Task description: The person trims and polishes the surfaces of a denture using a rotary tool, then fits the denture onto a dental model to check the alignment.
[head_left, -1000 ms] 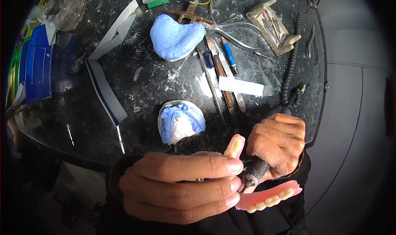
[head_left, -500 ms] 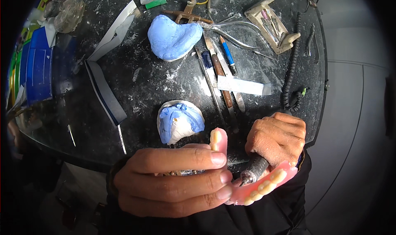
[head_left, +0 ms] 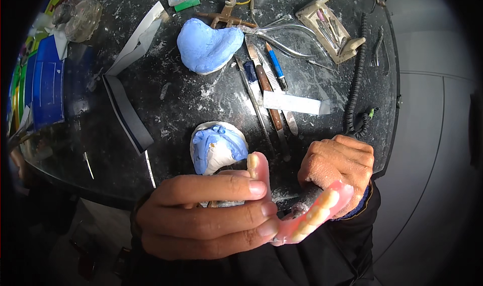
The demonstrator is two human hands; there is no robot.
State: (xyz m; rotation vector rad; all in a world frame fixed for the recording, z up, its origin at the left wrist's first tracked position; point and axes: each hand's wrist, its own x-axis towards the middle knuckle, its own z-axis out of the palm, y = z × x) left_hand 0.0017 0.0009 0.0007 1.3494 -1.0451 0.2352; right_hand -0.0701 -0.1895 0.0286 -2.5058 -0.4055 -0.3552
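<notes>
A pink, horseshoe-shaped denture (head_left: 314, 220) with cream teeth is gripped in the fingers of my left hand (head_left: 206, 215), at the front of the table. One end of it rises beside the index fingertip; the other reaches right, in front of my other wrist. My right hand (head_left: 338, 160) is closed round a dark rotary handpiece (head_left: 304, 205). Its front end points at the inner side of the denture, and the denture partly covers it. Whether the bur touches the pink base cannot be seen. Just beyond my left fingers sits a white plaster model with blue material (head_left: 201, 153).
Farther back lies a larger blue mould (head_left: 206, 47). Knives, a file and a blue pencil (head_left: 275, 67) lie right of it, with pliers (head_left: 287, 29) behind. A coiled black cord (head_left: 358, 75) runs down the right. Folded strips (head_left: 126, 105) and a blue box (head_left: 49, 82) occupy the left.
My left hand has shifted slightly left and turned the denture, so its right arm stands steeper and hides more of the handpiece tip. My right hand has barely moved.
</notes>
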